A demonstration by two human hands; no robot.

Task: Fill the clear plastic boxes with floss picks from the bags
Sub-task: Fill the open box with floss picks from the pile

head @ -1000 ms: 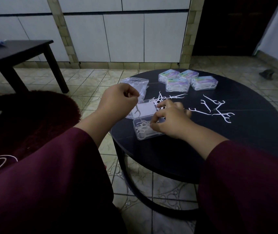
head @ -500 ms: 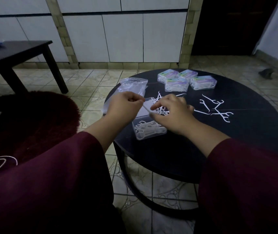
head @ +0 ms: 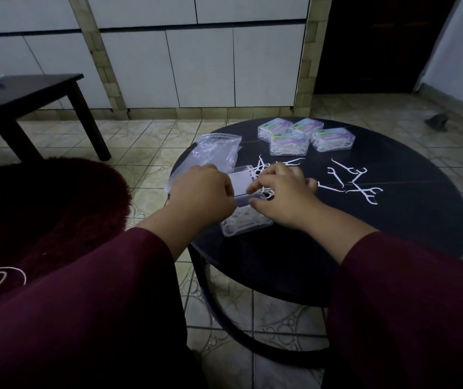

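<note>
An open clear plastic box (head: 245,224) holding some white floss picks sits at the near left of the round black table (head: 393,220), its lid (head: 241,182) folded back. My left hand (head: 202,192) has its fingers curled round the box's left end by the hinge. Over the box's far edge, my right hand (head: 286,195) pinches a small bunch of floss picks (head: 262,190). More loose floss picks (head: 351,181) lie scattered to the right. A clear plastic bag (head: 216,151) lies behind my left hand.
Several closed, filled boxes (head: 289,140) with coloured labels stand at the table's far side. A dark red fuzzy seat (head: 56,206) is on my left, and a dark side table (head: 28,91) stands beyond it. Tiled floor surrounds the table.
My left hand came down from above the bag to the box's left end. My right hand went from the box's front edge to the loose pile and now pinches picks over the box.
</note>
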